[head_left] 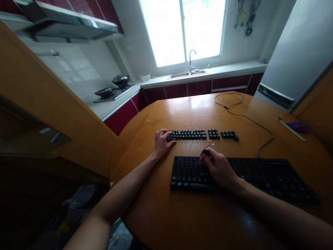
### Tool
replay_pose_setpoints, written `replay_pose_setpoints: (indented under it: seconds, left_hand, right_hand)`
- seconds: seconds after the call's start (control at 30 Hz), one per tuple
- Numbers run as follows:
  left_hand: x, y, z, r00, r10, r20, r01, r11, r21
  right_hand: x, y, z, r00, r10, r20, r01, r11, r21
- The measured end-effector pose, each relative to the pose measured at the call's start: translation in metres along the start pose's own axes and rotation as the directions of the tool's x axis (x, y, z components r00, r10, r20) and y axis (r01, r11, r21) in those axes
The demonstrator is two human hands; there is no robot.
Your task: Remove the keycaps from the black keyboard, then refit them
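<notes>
On the wooden table, my left hand (161, 141) curls round the left end of the rows of loose black keycaps (193, 134), thumb on the near side and fingers on the far side. Above the black keyboard (262, 173), my right hand (218, 165) grips a keycap puller (211, 143) whose thin wire ends point up and away from me. Upper rows on the keyboard's left part look stripped of caps, while lower rows there still carry them. My right hand and forearm cover part of the keyboard's middle.
A keyboard cable (256, 122) runs back across the round table (148, 184) to a loop. To the right lie a pale stick (291, 129) and a purple cloth (298, 126). Farther off are a sink (179, 75), a stove with pans (121, 80) and a fridge (299, 52).
</notes>
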State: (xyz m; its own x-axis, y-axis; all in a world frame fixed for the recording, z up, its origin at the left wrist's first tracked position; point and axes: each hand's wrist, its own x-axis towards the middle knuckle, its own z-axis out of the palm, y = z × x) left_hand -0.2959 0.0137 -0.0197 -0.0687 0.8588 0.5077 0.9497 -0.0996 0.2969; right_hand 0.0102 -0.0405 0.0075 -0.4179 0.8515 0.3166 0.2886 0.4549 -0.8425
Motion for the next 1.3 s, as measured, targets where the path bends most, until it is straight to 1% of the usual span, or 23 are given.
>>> replay_pose_setpoints:
  seconds: [0.17, 0.3, 0.37, 0.43, 0.5, 0.57, 0.63, 0.7, 0.8, 0.83, 0.87, 0.9, 0.93, 1.0, 1.03, 1.07, 1.1, 1.2, 1.23, 1.3]
  left_hand:
    - [0.0, 0.001, 0.0, 1.0, -0.008, -0.008, 0.008, 1.0, 0.011]
    - [0.0, 0.0, 0.0, 1.0, -0.008, -0.007, 0.008, 1.0, 0.004]
    - [0.0, 0.002, -0.001, 1.0, 0.002, -0.025, -0.002, 1.0, -0.011]
    - [0.0, 0.007, -0.003, 0.998, 0.032, -0.049, -0.034, 0.998, -0.048]
    - [-0.002, 0.017, -0.008, 0.992, 0.108, -0.065, -0.115, 0.986, -0.123]
    - [-0.007, 0.031, -0.013, 0.972, 0.229, -0.048, -0.234, 0.945, -0.228]
    - [-0.015, 0.048, -0.019, 0.93, 0.367, 0.003, -0.344, 0.876, -0.338]
    - [-0.024, 0.064, -0.025, 0.878, 0.476, 0.055, -0.414, 0.812, -0.41]
    - [-0.035, 0.084, -0.033, 0.824, 0.554, 0.121, -0.457, 0.774, -0.437]
    - [-0.038, 0.088, -0.036, 0.805, 0.573, 0.154, -0.462, 0.768, -0.444]
    - [-0.039, 0.092, -0.04, 0.777, 0.597, 0.199, -0.466, 0.758, -0.456]
    - [-0.041, 0.095, -0.042, 0.738, 0.627, 0.249, -0.472, 0.744, -0.474]
    - [-0.041, 0.098, -0.045, 0.69, 0.66, 0.298, -0.479, 0.725, -0.496]
    - [-0.043, 0.102, -0.047, 0.595, 0.715, 0.367, -0.494, 0.685, -0.535]
    - [-0.045, 0.103, -0.046, 0.568, 0.729, 0.384, -0.497, 0.675, -0.545]
    - [-0.046, 0.105, -0.045, 0.563, 0.73, 0.389, -0.494, 0.674, -0.55]
    - [-0.047, 0.106, -0.042, 0.578, 0.719, 0.387, -0.481, 0.683, -0.55]
    - [-0.05, 0.109, -0.033, 0.644, 0.663, 0.382, -0.414, 0.722, -0.555]
    - [-0.051, 0.109, -0.031, 0.655, 0.652, 0.382, -0.397, 0.727, -0.56]
    - [-0.051, 0.108, -0.027, 0.66, 0.644, 0.386, -0.379, 0.73, -0.569]
  right_hand:
    - [0.0, -0.002, -0.002, 1.0, 0.016, -0.006, -0.016, 1.0, 0.023]
    - [0.004, -0.004, -0.013, 1.0, 0.009, -0.022, -0.009, 1.0, 0.019]
    - [0.007, -0.004, -0.02, 0.999, -0.014, 0.038, 0.015, 1.0, 0.0]
    - [0.009, -0.003, -0.026, 0.989, -0.042, 0.142, 0.047, 0.999, -0.026]
    - [0.01, -0.002, -0.03, 0.966, -0.066, 0.252, 0.083, 0.995, -0.057]
    - [0.01, -0.001, -0.031, 0.939, -0.087, 0.331, 0.121, 0.989, -0.084]
    - [0.009, -0.001, -0.031, 0.92, -0.111, 0.377, 0.16, 0.982, -0.1]
    - [0.008, -0.001, -0.031, 0.898, -0.151, 0.412, 0.215, 0.97, -0.114]
    - [0.006, -0.003, -0.032, 0.847, -0.224, 0.482, 0.319, 0.939, -0.124]
    - [0.005, -0.003, -0.032, 0.831, -0.244, 0.5, 0.347, 0.93, -0.123]
    - [0.004, -0.004, -0.031, 0.821, -0.259, 0.508, 0.367, 0.922, -0.123]
    - [0.004, -0.004, -0.03, 0.817, -0.269, 0.509, 0.379, 0.917, -0.125]
    - [0.004, -0.005, -0.029, 0.821, -0.273, 0.501, 0.385, 0.913, -0.132]
    - [0.003, -0.004, -0.026, 0.85, -0.265, 0.456, 0.369, 0.917, -0.155]
    - [0.004, -0.004, -0.024, 0.868, -0.252, 0.428, 0.348, 0.923, -0.163]
    - [0.004, -0.004, -0.023, 0.886, -0.235, 0.401, 0.323, 0.932, -0.167]
    - [0.004, -0.003, -0.021, 0.9, -0.217, 0.377, 0.297, 0.94, -0.169]
    - [0.004, -0.002, -0.016, 0.921, -0.171, 0.35, 0.235, 0.96, -0.15]
    - [0.004, -0.001, -0.015, 0.926, -0.157, 0.344, 0.214, 0.968, -0.134]
    - [0.003, -0.001, -0.011, 0.945, -0.104, 0.311, 0.143, 0.984, -0.104]
